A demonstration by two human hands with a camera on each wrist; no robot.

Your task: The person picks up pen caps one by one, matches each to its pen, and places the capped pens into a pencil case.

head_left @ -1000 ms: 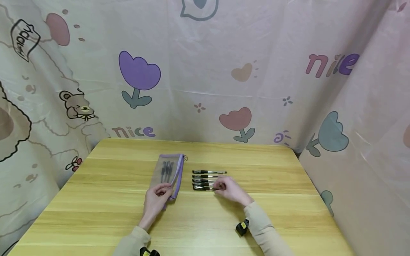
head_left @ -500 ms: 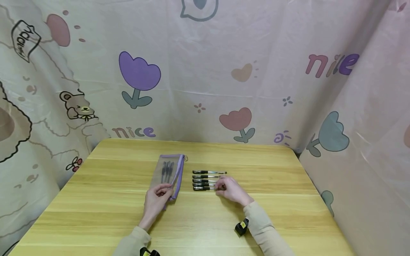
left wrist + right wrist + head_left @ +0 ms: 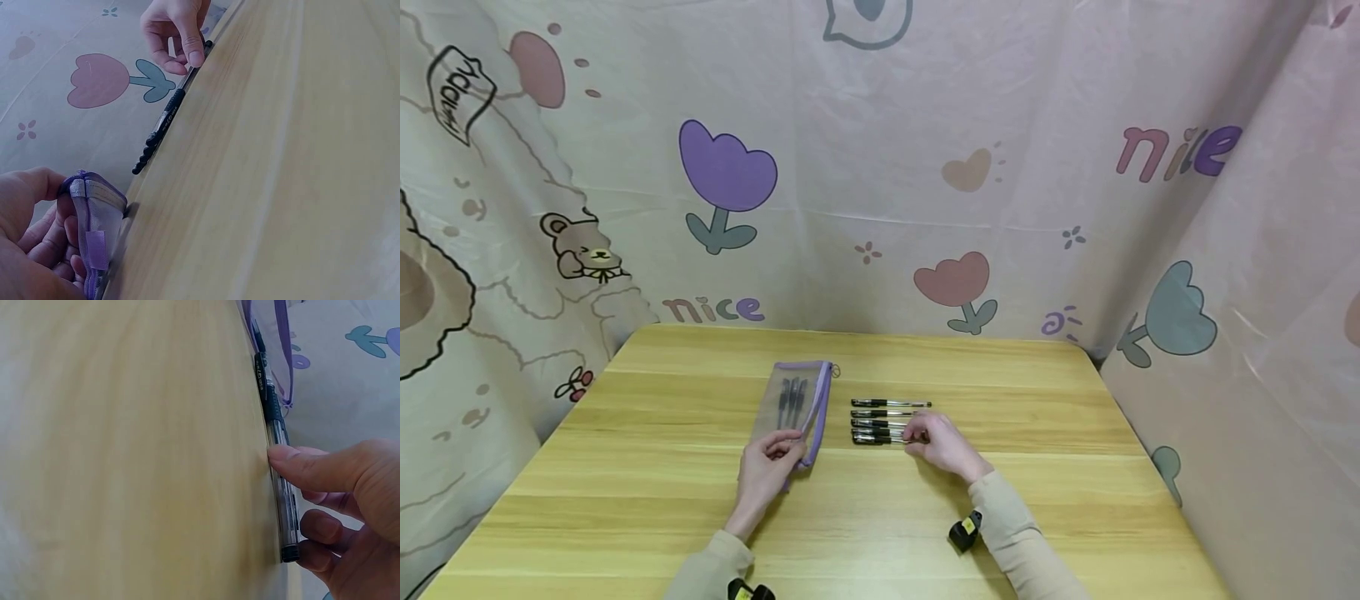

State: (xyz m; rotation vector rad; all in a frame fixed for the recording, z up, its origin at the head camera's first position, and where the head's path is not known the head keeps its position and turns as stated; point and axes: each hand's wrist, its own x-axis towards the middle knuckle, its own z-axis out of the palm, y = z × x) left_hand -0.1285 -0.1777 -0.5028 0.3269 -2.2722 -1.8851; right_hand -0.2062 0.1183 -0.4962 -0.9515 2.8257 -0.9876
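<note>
A translucent pencil pouch (image 3: 769,408) with purple trim lies on the table, several dark pens (image 3: 793,392) showing through it. My left hand (image 3: 766,471) pinches its near end between thumb and curled fingers; the left wrist view shows the pouch (image 3: 100,215) lifted open there. To the right, several black-capped clear pens (image 3: 880,403) lie side by side, caps pointing left. My right hand (image 3: 945,446) is at the right ends of the nearer ones. In the right wrist view, thumb and fingers pinch the barrel of the nearest pen (image 3: 273,412), which lies on the table.
Both hands work over a wood-grain table (image 3: 625,467). A printed curtain (image 3: 865,167) hangs behind it and along both sides. A small ring (image 3: 836,371) hangs from the pouch's far corner. Black wrist cameras (image 3: 965,532) sit at the sleeves.
The nearest pen has shifted slightly away from me, closer to the pen beside it, with my right hand on it. My left hand and the pouch have stayed in place.
</note>
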